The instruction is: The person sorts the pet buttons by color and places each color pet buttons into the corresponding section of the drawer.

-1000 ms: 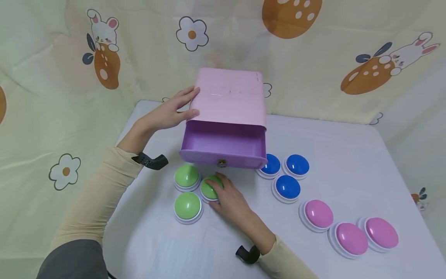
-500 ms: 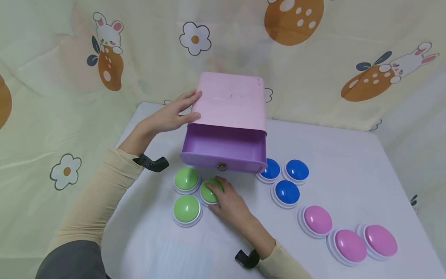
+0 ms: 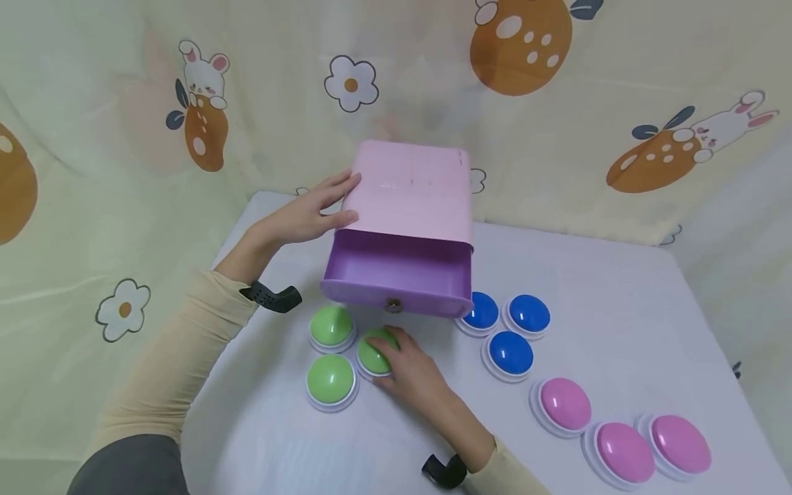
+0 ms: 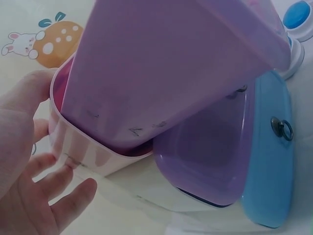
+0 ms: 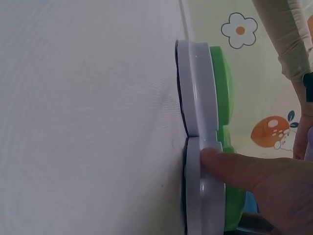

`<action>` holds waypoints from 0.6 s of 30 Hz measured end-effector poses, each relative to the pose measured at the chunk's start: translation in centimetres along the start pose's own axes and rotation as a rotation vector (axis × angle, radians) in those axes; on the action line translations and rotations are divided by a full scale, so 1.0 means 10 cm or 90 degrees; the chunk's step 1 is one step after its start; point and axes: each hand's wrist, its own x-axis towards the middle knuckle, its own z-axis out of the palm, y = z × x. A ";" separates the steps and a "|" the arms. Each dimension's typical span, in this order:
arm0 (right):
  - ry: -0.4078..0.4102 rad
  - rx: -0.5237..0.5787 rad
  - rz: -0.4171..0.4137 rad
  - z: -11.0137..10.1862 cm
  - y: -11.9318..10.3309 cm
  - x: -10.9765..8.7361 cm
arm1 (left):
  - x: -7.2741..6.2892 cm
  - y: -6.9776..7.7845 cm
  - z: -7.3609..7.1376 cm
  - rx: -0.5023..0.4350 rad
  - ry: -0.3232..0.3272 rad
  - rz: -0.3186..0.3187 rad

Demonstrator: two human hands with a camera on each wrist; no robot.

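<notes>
A pink-topped drawer cabinet (image 3: 411, 192) stands at the back of the table, its top purple drawer (image 3: 353, 292) pulled out. My left hand (image 3: 297, 214) rests against the cabinet's left side, fingers spread and nearly straight. In the left wrist view, a lower purple drawer (image 4: 205, 152) and a blue drawer (image 4: 266, 171) with a ring pull show beneath. In front of the cabinet, my right hand (image 3: 416, 371) grips a green dome push button (image 3: 371, 359) with a white base. The right wrist view shows the thumb (image 5: 230, 169) pressed on that white base. Inside the drawer nothing shows.
Two more green buttons (image 3: 331, 379) sit just left of the gripped one. Blue buttons (image 3: 511, 352) cluster right of the drawer, one partly behind its corner. Pink buttons (image 3: 625, 452) lie at the front right. A patterned cloth (image 3: 272, 82) hangs behind the table (image 3: 297, 447).
The whole scene has shifted a little downward in the head view. Both hands keep their places, on the cabinet and on the green push button.
</notes>
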 end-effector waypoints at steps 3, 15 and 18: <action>-0.001 0.000 -0.003 -0.01 -0.02 -0.01 | -0.02 -0.01 0.00 0.001 -0.001 -0.005; 0.016 -0.010 -0.003 -0.24 -0.07 -0.20 | 0.02 0.01 0.02 -0.011 -0.016 0.003; 0.023 -0.016 -0.016 -0.36 -0.11 -0.26 | 0.00 0.02 0.02 -0.013 -0.014 0.006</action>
